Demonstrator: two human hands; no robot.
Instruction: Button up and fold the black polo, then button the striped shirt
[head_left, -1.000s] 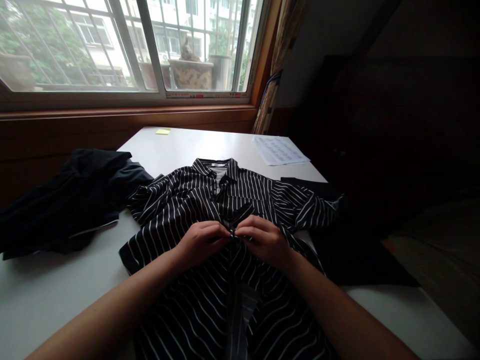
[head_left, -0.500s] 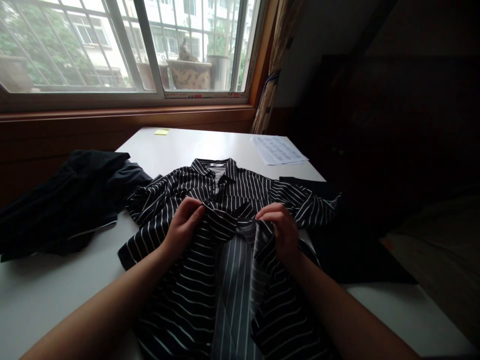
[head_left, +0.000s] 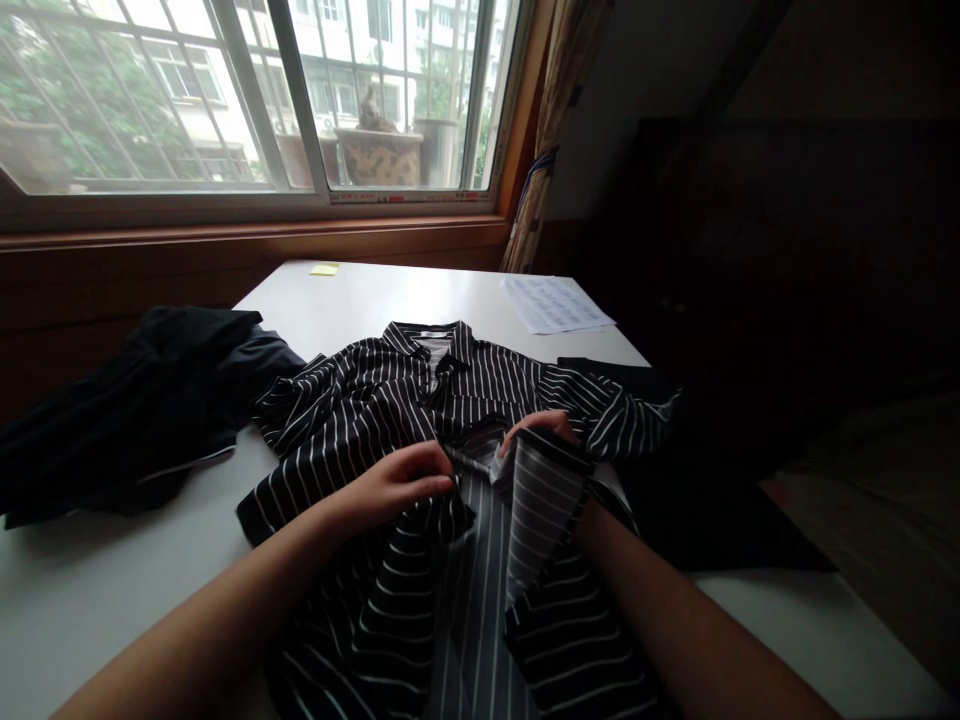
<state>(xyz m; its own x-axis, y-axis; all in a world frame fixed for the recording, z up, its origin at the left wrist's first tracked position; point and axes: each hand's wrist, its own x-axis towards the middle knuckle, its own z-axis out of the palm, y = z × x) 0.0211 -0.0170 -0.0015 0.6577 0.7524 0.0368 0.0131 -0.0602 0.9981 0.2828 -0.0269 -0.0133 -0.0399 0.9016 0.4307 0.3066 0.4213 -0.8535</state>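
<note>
A black shirt with white stripes point(head_left: 495, 375) lies spread on the table, its collar toward the window. The lower front is parted and shows the greyer inside of the back. My left hand point(head_left: 409, 480) pinches the left front edge between thumb and fingers. On the other side, my right hand point(head_left: 544, 425) is closed on the right front panel, which is turned back so its pale inside faces up and covers part of the hand. Both sleeves lie out to the sides.
A white table point(head_left: 360, 300) stands below a barred window point(head_left: 382, 90). Dark clothes point(head_left: 142, 400) are heaped at the left, and another dark cloth point(head_left: 720, 510) lies at the right. Printed sheets point(head_left: 555, 303) and a yellow note point(head_left: 324, 269) rest toward the back.
My left hand has moved down and slightly right with the left front edge. My right hand has turned its panel over, so more of the inside shows and the opening is wider.
</note>
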